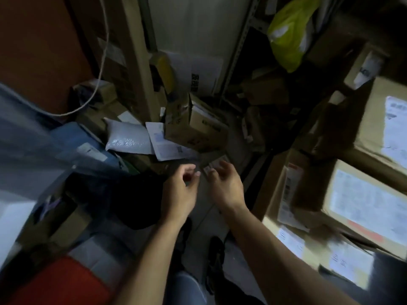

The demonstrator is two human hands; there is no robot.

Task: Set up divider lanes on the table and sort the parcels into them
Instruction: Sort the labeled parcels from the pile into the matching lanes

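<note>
Centre frame: your left hand point(181, 190) reaches forward, fingers loosely spread, holding nothing. Your right hand point(224, 183), fingers relaxed, touches a small brown cardboard parcel point(212, 161).

This is a storeroom for parcels. It is dim and packed full. Big brown boxes point(372, 201) with white labels are piled up on the right. More boxes point(198, 126), a white bubble bag point(127, 138) and a paper envelope point(167, 146) lie on the floor. A yellow bag point(288, 34) sits on a metal shelf point(240, 45).
</note>
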